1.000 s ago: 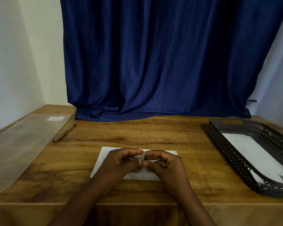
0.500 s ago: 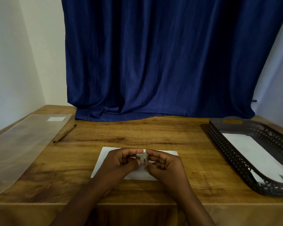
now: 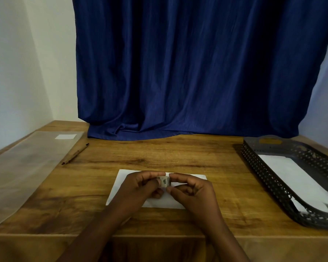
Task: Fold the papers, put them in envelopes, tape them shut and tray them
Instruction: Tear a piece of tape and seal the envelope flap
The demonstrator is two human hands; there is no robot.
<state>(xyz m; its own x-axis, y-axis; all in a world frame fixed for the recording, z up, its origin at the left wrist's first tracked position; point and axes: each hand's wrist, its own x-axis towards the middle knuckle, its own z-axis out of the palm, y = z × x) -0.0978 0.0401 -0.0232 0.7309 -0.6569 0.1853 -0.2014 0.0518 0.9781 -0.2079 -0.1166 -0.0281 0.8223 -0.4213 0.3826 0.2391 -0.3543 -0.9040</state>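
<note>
A white envelope (image 3: 125,178) lies flat on the wooden table near its front edge. Just above it, both hands hold a small patterned tape roll (image 3: 164,181). My left hand (image 3: 140,188) grips the roll from the left with curled fingers. My right hand (image 3: 191,190) pinches it from the right between thumb and forefinger. The hands hide the envelope's middle. At the right stands a dark perforated tray (image 3: 269,178) with a white taped envelope (image 3: 299,178) lying inside it.
A clear plastic sleeve (image 3: 27,167) with a small white label lies along the left side of the table. A brown pencil (image 3: 75,154) rests beside it. A blue curtain (image 3: 178,72) hangs behind the table.
The tape roll has come up into view between my fingertips and turned slightly. Both hands stay over the envelope.
</note>
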